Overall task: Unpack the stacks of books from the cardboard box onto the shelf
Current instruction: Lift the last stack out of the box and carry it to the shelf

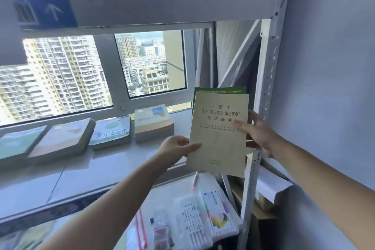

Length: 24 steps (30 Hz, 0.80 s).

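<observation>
Books (219,134) were up in both our hands, a pale cover in front and a green one behind. Our left hand (176,148) pinched the lower edge at 7 o'clock, our right hand (257,134) clasped the 3 o'clock side, probably to keep them squared for the shelf (105,160), where four stacks (154,124) lay flat.

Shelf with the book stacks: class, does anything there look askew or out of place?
Mostly tidy. The four book stacks lie flat in a row on the shelf, but not squared: each is turned slightly differently.
</observation>
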Available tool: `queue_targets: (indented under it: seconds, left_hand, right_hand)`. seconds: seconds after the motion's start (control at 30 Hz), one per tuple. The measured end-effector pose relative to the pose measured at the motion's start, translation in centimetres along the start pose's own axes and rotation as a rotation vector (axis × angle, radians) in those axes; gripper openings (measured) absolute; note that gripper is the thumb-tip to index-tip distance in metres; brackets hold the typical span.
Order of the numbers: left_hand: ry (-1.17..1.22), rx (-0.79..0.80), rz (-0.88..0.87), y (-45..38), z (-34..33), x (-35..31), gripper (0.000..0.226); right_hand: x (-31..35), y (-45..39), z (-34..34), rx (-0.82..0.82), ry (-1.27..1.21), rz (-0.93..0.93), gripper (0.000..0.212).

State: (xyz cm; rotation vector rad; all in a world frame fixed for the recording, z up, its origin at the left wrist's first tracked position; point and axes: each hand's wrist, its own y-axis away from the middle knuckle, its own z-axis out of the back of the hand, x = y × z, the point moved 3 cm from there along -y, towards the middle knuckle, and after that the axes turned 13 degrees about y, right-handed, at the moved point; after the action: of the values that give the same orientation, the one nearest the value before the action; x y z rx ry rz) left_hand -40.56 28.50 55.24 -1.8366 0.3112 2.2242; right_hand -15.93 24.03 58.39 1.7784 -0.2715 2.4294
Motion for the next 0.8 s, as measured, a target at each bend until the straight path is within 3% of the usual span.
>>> queue_targets:
  seconds: [0.13,0.3,0.6,0.8]
  left_hand:
    - [0.022,-0.031,-0.035,-2.8,4.5,0.5,0.012]
    - [0.096,-0.091,-0.072,-6.2,7.3,2.2,0.005]
    - [0.145,-0.305,-0.114,-10.9,7.0,6.5,0.032]
    - [0.180,-0.328,-0.130,-12.9,6.1,8.3,0.026]
  right_hand:
    - [1.3,-4.7,-4.3,0.052,-0.019,0.036,0.041]
    - [2.0,-9.4,-7.7,0.097,-0.020,0.087,0.033]
    - [0.9,-14.4,-8.5,0.183,0.154,0.147,0.051]
    - [-1.0,-16.8,-8.4,0.232,0.217,0.191,0.053]
